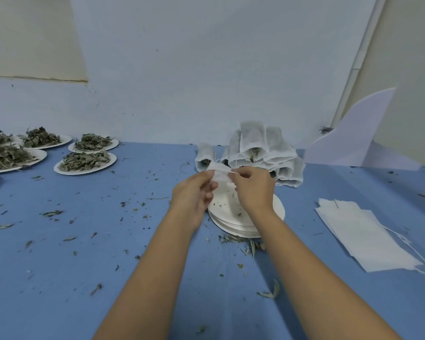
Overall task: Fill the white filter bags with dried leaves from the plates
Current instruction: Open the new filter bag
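Two hands pinch one white filter bag point(220, 174) at its top edge, left hand point(194, 192) and right hand point(253, 187), above stacked empty plates point(231, 217). Leaf plates point(85, 163) crowd the far-left edge, with open blue table point(84, 241) between.

Both bare: left hand point(194, 192), right hand point(253, 187); forearms uncovered to frame edge.

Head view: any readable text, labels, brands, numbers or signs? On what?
None: no text, label, brand, number or sign shows anywhere in this view.
Held bag, filled bags, flat bags: plain white, unprinted.
Leaf plates, plate stack, board, wall: blank.
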Demonstrator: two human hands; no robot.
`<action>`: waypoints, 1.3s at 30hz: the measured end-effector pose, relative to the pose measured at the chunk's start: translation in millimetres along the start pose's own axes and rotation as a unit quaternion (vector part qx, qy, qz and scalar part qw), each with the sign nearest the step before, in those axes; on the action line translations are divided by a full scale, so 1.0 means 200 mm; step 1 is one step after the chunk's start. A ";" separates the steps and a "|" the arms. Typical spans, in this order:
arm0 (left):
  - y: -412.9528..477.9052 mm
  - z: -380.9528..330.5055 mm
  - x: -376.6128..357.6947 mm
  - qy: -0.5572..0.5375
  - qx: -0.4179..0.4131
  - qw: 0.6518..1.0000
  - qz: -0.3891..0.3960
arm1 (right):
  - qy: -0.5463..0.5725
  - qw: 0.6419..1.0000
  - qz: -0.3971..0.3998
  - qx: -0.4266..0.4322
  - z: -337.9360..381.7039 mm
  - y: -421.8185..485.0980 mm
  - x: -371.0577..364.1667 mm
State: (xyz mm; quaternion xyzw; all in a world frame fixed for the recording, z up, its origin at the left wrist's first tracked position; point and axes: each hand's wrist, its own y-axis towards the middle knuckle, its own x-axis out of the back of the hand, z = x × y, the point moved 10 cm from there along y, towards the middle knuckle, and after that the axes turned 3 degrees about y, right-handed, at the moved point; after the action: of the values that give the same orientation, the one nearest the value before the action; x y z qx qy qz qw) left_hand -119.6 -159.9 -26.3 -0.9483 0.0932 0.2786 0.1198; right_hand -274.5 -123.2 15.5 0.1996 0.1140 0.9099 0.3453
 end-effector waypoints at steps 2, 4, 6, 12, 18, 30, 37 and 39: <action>0.00 0.04 -0.02 -0.046 0.056 0.996 0.049 | 0.070 0.994 0.016 -0.084 -0.04 0.02 -0.02; 0.01 0.06 -0.01 -0.093 0.084 0.990 0.064 | 0.179 0.960 0.074 -0.203 -0.09 0.00 -0.12; 0.03 0.07 0.01 -0.134 0.093 0.984 0.067 | 0.301 0.892 0.153 -0.302 -0.10 -0.06 -0.25; 0.11 -0.02 0.05 -0.187 0.074 0.976 0.081 | 0.483 0.756 0.246 -0.367 0.00 -0.13 -0.46; 0.15 -0.14 0.06 -0.061 0.028 0.994 0.082 | 0.589 0.694 0.219 -0.350 0.07 -0.11 -0.59; 0.10 -0.53 0.26 0.338 -0.268 0.886 -0.168 | 0.139 0.970 0.153 -0.125 0.18 0.01 -0.56; 0.10 -0.71 0.43 0.437 -0.381 0.770 -0.265 | -0.020 0.974 0.204 0.092 0.37 -0.03 -0.87; 0.12 -0.80 0.56 0.371 -0.389 0.788 -0.299 | 0.059 0.955 0.280 0.077 0.39 -0.07 -1.03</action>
State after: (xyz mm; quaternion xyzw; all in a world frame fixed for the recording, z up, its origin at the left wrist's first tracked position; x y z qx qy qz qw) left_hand 48.8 -239.0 38.1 -0.9255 -0.2740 -0.1321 -0.2258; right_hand -91.0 -245.3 22.4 0.1955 0.1439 0.9686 0.0533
